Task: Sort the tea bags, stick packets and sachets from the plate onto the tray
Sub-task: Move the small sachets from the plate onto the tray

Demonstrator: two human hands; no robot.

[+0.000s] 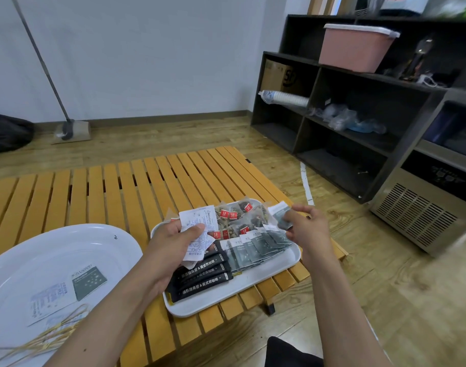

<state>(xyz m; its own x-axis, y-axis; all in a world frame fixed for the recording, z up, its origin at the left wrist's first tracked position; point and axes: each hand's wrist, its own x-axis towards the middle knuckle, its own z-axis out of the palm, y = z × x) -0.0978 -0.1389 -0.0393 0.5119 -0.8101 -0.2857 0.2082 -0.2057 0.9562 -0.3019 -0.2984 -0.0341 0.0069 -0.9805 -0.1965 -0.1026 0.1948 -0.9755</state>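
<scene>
A white tray [263, 283] lies on the slatted table, holding black stick packets [204, 276] at its near left, grey sachets [255, 247] in a fanned row, and clear tea bags with red tags [235, 215] at the back. My left hand [173, 245] grips a stack of white sachets [197, 226] over the tray's left end. My right hand [306, 226] pinches one grey sachet [280, 217] above the tray's far right corner. A large white plate [27, 260] at the left holds a grey sachet [88, 283], a white sachet [50, 301] and several thin yellow strips [49, 337].
The yellow slatted table [120, 189] stands low on a wood floor. A dark shelf unit [345, 115] with a pink bin [356, 46] fills the right. A steel appliance [425, 202] stands beside it. A mop [67, 128] leans on the back wall.
</scene>
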